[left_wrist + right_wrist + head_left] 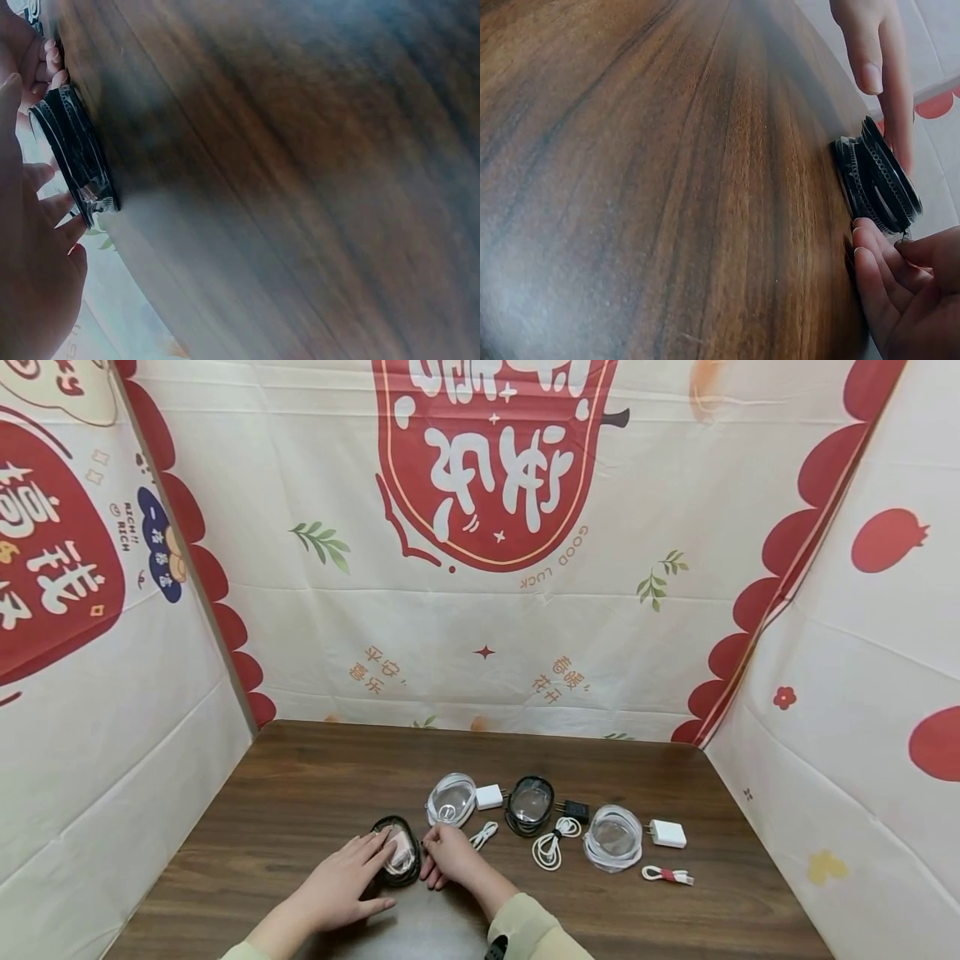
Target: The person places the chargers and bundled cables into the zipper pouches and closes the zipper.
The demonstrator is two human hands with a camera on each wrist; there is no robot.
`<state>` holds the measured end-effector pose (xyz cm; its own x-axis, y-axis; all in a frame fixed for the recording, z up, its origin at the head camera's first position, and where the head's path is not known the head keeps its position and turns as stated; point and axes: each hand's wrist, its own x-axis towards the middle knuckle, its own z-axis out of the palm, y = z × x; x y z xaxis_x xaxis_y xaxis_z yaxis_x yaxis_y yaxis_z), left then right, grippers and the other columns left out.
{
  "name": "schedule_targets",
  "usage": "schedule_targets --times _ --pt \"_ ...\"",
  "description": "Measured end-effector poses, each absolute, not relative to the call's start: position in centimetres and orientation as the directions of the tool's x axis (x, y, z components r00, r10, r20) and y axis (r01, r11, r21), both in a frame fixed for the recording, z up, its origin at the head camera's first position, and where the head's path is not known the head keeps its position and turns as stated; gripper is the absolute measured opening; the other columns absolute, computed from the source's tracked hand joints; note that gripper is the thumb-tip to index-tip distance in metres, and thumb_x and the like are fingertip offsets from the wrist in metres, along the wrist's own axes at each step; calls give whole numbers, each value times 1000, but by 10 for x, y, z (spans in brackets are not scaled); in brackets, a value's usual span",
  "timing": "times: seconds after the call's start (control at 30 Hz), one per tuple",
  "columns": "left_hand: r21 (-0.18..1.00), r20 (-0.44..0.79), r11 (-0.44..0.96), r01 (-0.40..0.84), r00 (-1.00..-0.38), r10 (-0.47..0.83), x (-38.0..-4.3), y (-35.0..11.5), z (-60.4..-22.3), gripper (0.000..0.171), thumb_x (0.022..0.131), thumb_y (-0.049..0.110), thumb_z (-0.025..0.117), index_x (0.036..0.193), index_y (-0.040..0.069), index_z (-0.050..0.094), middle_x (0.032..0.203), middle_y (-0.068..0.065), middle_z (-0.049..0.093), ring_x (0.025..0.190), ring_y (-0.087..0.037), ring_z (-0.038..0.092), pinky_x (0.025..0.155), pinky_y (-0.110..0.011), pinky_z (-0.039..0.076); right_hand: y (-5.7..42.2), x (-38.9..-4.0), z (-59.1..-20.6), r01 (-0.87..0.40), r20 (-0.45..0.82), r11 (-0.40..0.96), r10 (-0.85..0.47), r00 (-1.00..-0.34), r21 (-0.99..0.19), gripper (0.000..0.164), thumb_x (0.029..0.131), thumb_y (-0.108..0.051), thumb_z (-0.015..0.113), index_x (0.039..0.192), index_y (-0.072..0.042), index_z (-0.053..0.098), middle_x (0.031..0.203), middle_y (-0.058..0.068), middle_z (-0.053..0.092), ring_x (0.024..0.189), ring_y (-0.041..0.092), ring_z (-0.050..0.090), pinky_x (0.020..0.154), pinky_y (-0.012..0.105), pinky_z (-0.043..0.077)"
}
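A small round zip case (415, 852) with a black edge and a clear top lies on the table, a pale item inside it. My left hand (341, 878) rests its fairly straight fingers on the clear top. At the near right of the rim, my right hand (454, 858) pinches the small zipper pull (906, 236) between thumb and index finger. In the right wrist view the zipper teeth run along the black edge of the case (885, 176), which stands partly apart there.
To the right lie a white-edged case (472, 797), white charger (490, 797), cable (485, 836), black-edged case (531, 802), black charger (576, 811), tied cable (547, 852), another white-edged case (613, 837), charger (667, 833) and red-tied cable (667, 875). Printed cloth walls (480, 610) enclose the wooden table (315, 760).
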<state>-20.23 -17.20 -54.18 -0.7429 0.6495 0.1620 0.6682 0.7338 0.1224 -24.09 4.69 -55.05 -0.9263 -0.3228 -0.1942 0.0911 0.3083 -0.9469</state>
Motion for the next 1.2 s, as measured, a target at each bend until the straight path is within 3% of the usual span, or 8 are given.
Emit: schedule_targets --times 0.37,0.63,1.2 --pt "39 250 644 764 -632 734 -219 -162 -541 82 87 58 62 142 -2 46 149 -19 39 136 -39 37 105 -49 38 50 -241 -559 57 -166 333 -310 -936 -941 11 100 -2 47 91 0 53 60 16 63 40 12 53 37 27 48" --pt "86 176 650 755 -654 736 -226 -159 -544 88 89 61 58 144 -5 39 152 -22 33 137 -39 33 104 -48 39 51 -238 -562 27 -143 343 -317 -937 -939 11 99 -2 47 90 -1 53 58 11 62 40 11 53 38 26 47" --pt "57 229 667 743 -660 716 -227 -158 -559 96 86 67 56 144 -8 36 152 -25 31 137 -42 32 105 -47 38 56 -228 -552 -32 -156 461 -365 -918 -887 17 98 -1 47 83 -3 54 55 5 60 40 10 51 38 25 45"
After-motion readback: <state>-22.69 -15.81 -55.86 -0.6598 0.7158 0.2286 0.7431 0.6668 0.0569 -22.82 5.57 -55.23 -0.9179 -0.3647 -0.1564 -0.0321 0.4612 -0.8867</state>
